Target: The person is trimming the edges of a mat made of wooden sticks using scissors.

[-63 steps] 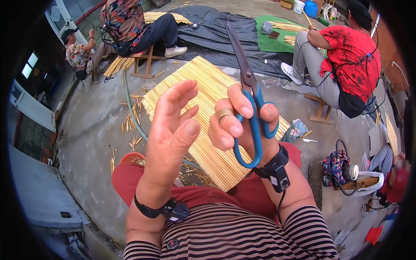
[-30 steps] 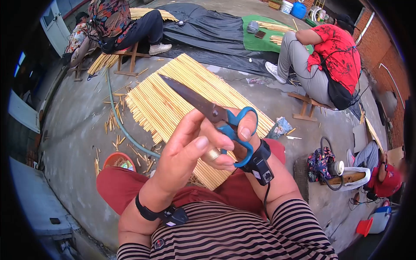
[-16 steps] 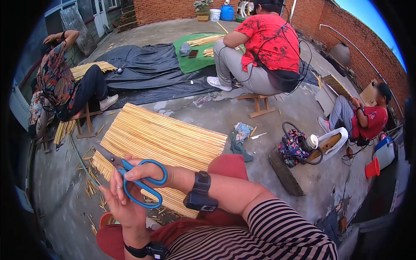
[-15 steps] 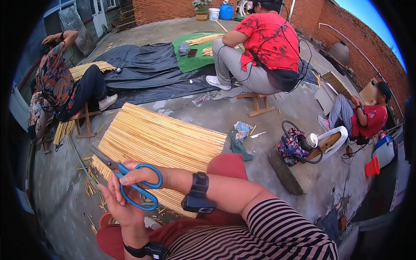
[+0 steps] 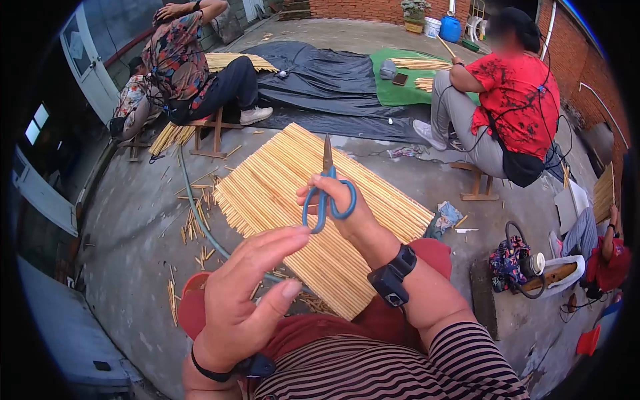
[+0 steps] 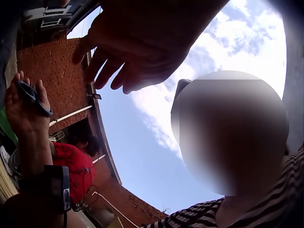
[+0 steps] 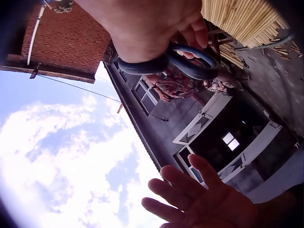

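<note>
Blue-handled scissors (image 5: 322, 207) are in my right hand (image 5: 353, 213), the dark blades pointing away from me and the fingers curled at the handles. In the right wrist view the blue handle loops (image 7: 192, 61) hang by the palm. My left hand (image 5: 247, 293) is raised beside them with fingers extended and thumb apart, holding nothing; the right wrist view also shows this left hand (image 7: 204, 199) spread. Below both hands lies a mat of yellow sticks (image 5: 360, 260), partly hidden by the right hand and scissors.
Loose stick pieces (image 5: 193, 223) and a green hose (image 5: 193, 200) lie left of the mat. A red bowl (image 5: 195, 283) is by the left knee. Seated people are at both sides, one in a red shirt (image 5: 523, 100). A flowered bag (image 5: 508, 263) stands at right. Black sheeting (image 5: 320, 83) is ahead.
The view has swung left. My right hand has drawn back from across the left one, carrying the scissors, whose blades have turned from leftward to away from me. The hands are now apart.
</note>
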A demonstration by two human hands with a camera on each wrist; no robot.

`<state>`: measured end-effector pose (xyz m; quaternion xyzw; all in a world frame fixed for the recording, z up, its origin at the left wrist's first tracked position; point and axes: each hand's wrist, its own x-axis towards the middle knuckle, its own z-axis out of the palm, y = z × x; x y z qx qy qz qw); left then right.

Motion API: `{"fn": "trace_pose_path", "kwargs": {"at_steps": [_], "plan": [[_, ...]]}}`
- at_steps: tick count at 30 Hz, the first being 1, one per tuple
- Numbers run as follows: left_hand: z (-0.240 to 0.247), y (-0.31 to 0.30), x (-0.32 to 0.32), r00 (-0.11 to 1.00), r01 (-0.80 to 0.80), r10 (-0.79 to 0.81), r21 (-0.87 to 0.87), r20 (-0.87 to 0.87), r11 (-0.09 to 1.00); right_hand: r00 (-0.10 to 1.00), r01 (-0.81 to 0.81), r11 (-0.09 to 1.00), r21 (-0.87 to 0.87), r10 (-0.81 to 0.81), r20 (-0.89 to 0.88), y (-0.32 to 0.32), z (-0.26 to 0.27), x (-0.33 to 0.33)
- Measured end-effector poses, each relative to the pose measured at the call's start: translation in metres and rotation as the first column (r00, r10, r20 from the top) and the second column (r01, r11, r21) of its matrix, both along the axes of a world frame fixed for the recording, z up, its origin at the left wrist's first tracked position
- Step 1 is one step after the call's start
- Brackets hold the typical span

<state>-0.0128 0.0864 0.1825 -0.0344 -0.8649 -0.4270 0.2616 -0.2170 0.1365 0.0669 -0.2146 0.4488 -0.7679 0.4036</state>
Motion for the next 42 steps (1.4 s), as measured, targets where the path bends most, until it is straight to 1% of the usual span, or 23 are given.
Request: {"fn": "trace_pose_path", "kwargs": {"at_steps": [2,5,6,10,11,12,13,16,17,18,20,24,27,29,30,31,32,34,37,39,41,42], "plan": [[0.036,0.008,0.004,0.995,0.095,-0.097,-0.232,0.005,0.968,0.999,-0.034,0.999,0.033,0.033,0.034,-0.004,-0.003,0.002],[0.063,0.021,0.006,0.993,0.053,-0.095,-0.465,-0.067,0.884,0.982,-0.169,0.980,0.106,0.177,-0.068,-0.006,-0.004,0.006],[0.069,0.027,0.007,0.992,0.035,-0.095,-0.538,-0.084,0.842,0.977,-0.193,0.975,0.112,0.201,-0.070,-0.004,0.002,0.011],[0.073,0.050,0.008,0.987,0.010,-0.115,-0.685,-0.108,0.728,0.967,-0.237,0.952,0.192,0.250,-0.050,0.013,0.026,0.023],[0.074,0.054,0.007,0.987,0.011,-0.120,-0.702,-0.106,0.712,0.961,-0.236,0.950,0.204,0.259,-0.097,0.002,0.003,0.014],[0.073,0.057,0.005,0.986,0.006,-0.123,-0.718,-0.111,0.696,0.952,-0.231,0.950,0.209,0.266,-0.154,-0.005,-0.004,0.010],[0.073,0.059,0.004,0.987,0.004,-0.122,-0.728,-0.109,0.685,0.955,-0.238,0.953,0.185,0.264,-0.133,-0.004,-0.009,0.009],[0.078,0.060,0.006,0.989,-0.018,-0.095,-0.730,-0.113,0.684,0.936,-0.283,0.942,0.179,0.312,-0.162,0.000,-0.009,0.009],[0.079,0.059,0.008,0.989,-0.033,-0.081,-0.731,-0.121,0.682,0.942,-0.257,0.949,0.181,0.288,-0.172,0.001,-0.008,0.013],[0.082,0.059,0.010,0.991,-0.040,-0.069,-0.730,-0.119,0.683,0.938,-0.270,0.947,0.173,0.299,-0.177,0.002,-0.008,0.014],[0.089,0.060,0.015,0.992,-0.054,-0.045,-0.716,-0.118,0.696,0.927,-0.299,0.940,0.165,0.328,-0.185,0.002,-0.009,0.014],[0.103,0.072,0.026,0.993,-0.087,0.012,-0.669,-0.116,0.738,0.920,-0.299,0.934,0.198,0.337,-0.200,0.002,-0.008,0.018],[0.111,0.080,0.035,0.991,-0.129,0.088,-0.605,-0.098,0.786,0.904,-0.325,0.924,0.199,0.366,-0.220,0.002,-0.010,0.018],[0.108,0.079,0.040,0.985,-0.173,0.142,-0.544,-0.099,0.821,0.900,-0.316,0.926,0.207,0.362,-0.243,0.002,-0.011,0.018],[0.088,0.073,0.035,0.946,-0.248,0.095,-0.500,-0.311,0.830,0.931,-0.273,0.952,0.138,0.298,-0.211,0.000,-0.016,0.021],[0.074,0.067,0.028,0.861,-0.315,0.061,-0.435,-0.506,0.844,0.927,-0.278,0.951,0.136,0.303,-0.220,-0.001,-0.017,0.020],[0.066,0.061,0.030,0.804,-0.354,0.048,-0.413,-0.592,0.839,0.920,-0.296,0.946,0.135,0.320,-0.225,-0.002,-0.018,0.020],[0.062,0.057,0.029,0.800,-0.354,0.005,-0.466,-0.600,0.811,0.883,-0.351,0.916,0.194,0.392,-0.257,-0.002,-0.019,0.017],[0.060,0.060,0.026,0.861,-0.268,-0.093,-0.602,-0.500,0.752,0.871,-0.327,0.902,0.281,0.403,-0.282,-0.005,-0.016,0.023],[0.058,0.068,0.020,0.886,-0.178,-0.177,-0.668,-0.428,0.723,0.863,-0.325,0.896,0.302,0.412,-0.293,-0.006,-0.020,0.028],[0.053,0.080,0.012,0.890,-0.085,-0.271,-0.718,-0.366,0.691,0.834,-0.310,0.891,0.331,0.422,-0.355,-0.005,-0.015,0.025],[0.048,0.085,0.007,0.892,-0.032,-0.312,-0.735,-0.326,0.677,0.840,-0.294,0.892,0.344,0.413,-0.353,-0.005,-0.015,0.027]]}}
